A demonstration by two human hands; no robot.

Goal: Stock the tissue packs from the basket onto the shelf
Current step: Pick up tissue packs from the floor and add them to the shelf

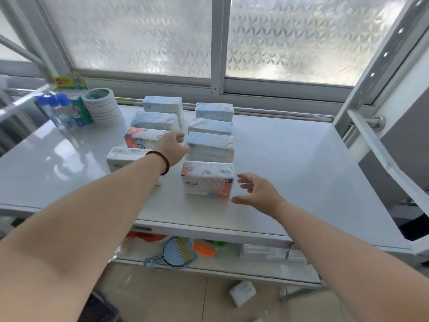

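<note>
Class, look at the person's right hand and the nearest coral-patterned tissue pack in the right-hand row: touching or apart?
Apart. In the head view, white shelf shows between the open right hand and the coral-patterned tissue pack.

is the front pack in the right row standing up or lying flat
Standing up. The orange-patterned tissue pack rests on a long edge on the shelf, its printed face toward the camera.
</note>
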